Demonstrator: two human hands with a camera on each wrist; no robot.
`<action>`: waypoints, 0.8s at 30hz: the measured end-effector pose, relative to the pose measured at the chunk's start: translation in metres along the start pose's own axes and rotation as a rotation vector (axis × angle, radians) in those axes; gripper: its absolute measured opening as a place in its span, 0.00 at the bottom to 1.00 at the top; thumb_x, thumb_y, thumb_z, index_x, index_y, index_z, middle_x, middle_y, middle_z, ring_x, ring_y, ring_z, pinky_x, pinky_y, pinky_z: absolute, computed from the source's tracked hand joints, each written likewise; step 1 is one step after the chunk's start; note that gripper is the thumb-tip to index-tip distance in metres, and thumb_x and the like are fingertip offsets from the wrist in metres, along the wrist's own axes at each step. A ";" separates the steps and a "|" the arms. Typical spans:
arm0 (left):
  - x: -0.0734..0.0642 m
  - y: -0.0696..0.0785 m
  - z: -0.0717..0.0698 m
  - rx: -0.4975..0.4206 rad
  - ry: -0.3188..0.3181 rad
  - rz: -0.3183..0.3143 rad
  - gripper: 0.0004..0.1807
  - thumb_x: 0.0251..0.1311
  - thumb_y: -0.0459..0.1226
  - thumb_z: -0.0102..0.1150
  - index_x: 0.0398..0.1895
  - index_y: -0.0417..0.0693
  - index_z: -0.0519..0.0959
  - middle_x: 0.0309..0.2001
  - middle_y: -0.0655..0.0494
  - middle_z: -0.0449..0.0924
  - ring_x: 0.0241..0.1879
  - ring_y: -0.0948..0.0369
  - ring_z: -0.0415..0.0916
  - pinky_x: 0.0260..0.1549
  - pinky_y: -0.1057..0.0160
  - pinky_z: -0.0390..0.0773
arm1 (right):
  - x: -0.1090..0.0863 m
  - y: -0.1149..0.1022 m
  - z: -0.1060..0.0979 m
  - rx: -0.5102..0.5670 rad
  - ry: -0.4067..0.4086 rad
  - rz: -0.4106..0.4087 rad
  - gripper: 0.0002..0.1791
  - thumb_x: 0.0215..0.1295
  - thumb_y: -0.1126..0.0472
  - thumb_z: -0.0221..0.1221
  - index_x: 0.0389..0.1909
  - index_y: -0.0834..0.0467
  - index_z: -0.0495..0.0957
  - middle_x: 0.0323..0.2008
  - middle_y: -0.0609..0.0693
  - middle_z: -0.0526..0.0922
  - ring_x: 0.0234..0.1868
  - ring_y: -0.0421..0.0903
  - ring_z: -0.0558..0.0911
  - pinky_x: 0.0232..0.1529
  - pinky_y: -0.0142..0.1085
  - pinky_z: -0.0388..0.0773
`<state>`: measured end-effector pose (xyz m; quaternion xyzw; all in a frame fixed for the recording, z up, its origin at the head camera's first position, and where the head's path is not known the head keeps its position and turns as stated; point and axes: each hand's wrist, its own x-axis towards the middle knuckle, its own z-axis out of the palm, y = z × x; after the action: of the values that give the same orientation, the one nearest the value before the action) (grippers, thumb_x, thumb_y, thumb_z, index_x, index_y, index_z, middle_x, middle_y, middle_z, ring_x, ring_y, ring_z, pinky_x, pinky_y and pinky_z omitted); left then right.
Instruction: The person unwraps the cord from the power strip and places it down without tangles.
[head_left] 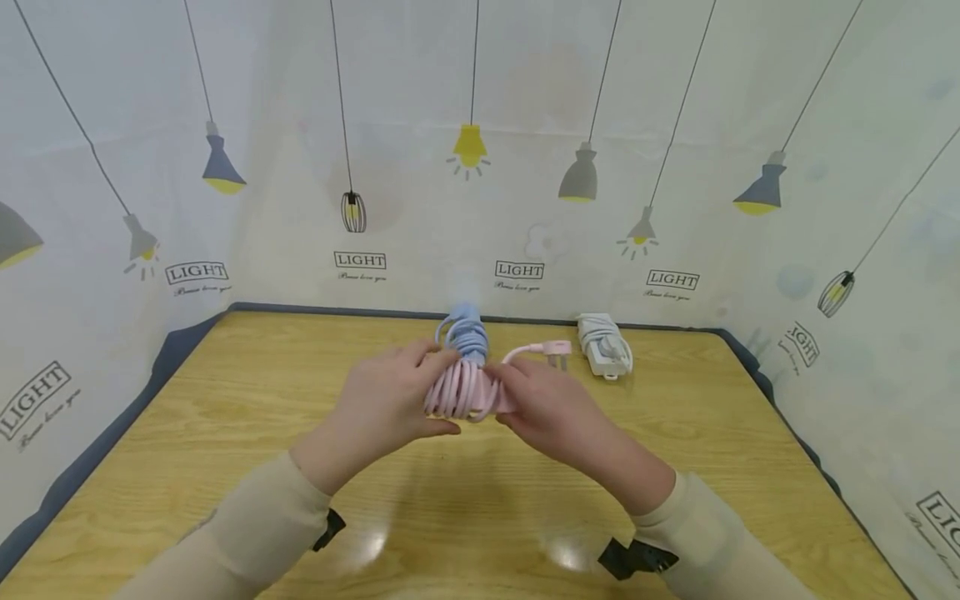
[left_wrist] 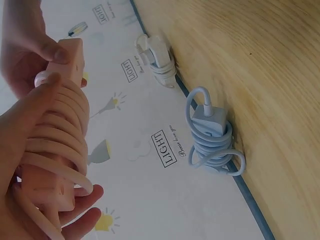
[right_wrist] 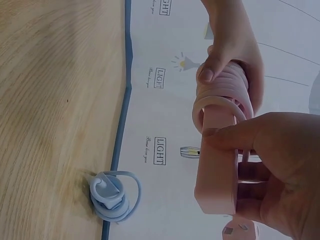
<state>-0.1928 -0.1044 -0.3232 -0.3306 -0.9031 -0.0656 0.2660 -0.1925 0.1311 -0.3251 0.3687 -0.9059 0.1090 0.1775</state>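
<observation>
The left hand [head_left: 390, 396] grips the cord [head_left: 454, 393] coiled round the pink strip [right_wrist: 216, 172]; the right hand [head_left: 551, 408] holds its bare end above the table [head_left: 457, 525]; winding looks mostly done, though partly hidden, with the plug [head_left: 557, 347] left loose.

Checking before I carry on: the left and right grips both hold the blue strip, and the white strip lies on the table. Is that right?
Not quite: the head view shows the left grip and right grip holding the pink strip, not the blue strip. The white strip does lie on the table.
</observation>
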 end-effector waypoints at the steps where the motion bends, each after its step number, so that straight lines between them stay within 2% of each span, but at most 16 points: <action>1: 0.000 0.000 0.001 -0.002 0.000 -0.006 0.46 0.28 0.61 0.79 0.55 0.53 0.76 0.45 0.54 0.77 0.35 0.57 0.78 0.22 0.58 0.78 | 0.000 0.000 0.000 0.001 0.000 -0.003 0.26 0.58 0.59 0.68 0.57 0.59 0.75 0.44 0.54 0.80 0.42 0.50 0.81 0.36 0.42 0.80; 5: -0.001 0.001 0.003 -0.007 -0.002 -0.029 0.44 0.31 0.63 0.77 0.54 0.53 0.77 0.40 0.55 0.77 0.31 0.59 0.77 0.20 0.59 0.77 | 0.000 -0.001 0.000 0.000 0.003 -0.013 0.27 0.58 0.59 0.69 0.57 0.59 0.75 0.45 0.54 0.80 0.41 0.50 0.82 0.35 0.41 0.80; 11: -0.004 -0.001 0.006 -0.060 -0.008 -0.034 0.41 0.36 0.60 0.77 0.53 0.48 0.79 0.37 0.54 0.77 0.31 0.59 0.76 0.23 0.58 0.78 | 0.000 -0.002 -0.001 0.006 -0.005 -0.026 0.26 0.58 0.57 0.70 0.57 0.59 0.75 0.44 0.54 0.80 0.42 0.49 0.81 0.36 0.41 0.80; 19: -0.007 -0.011 0.002 -0.181 -0.106 -0.012 0.45 0.38 0.55 0.79 0.59 0.45 0.74 0.43 0.51 0.77 0.38 0.57 0.76 0.37 0.57 0.79 | -0.002 -0.003 -0.001 0.032 -0.001 -0.030 0.27 0.56 0.57 0.71 0.56 0.59 0.75 0.45 0.54 0.80 0.44 0.49 0.81 0.39 0.41 0.80; 24: -0.010 -0.013 0.000 -0.169 -0.134 0.017 0.47 0.33 0.56 0.80 0.59 0.45 0.75 0.40 0.52 0.77 0.35 0.58 0.75 0.36 0.57 0.79 | -0.003 -0.003 -0.001 0.058 -0.004 -0.035 0.26 0.54 0.58 0.72 0.54 0.58 0.76 0.44 0.53 0.80 0.43 0.48 0.81 0.39 0.41 0.80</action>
<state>-0.1942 -0.1198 -0.3280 -0.3633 -0.9072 -0.1168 0.1769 -0.1880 0.1313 -0.3254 0.3895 -0.8963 0.1311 0.1668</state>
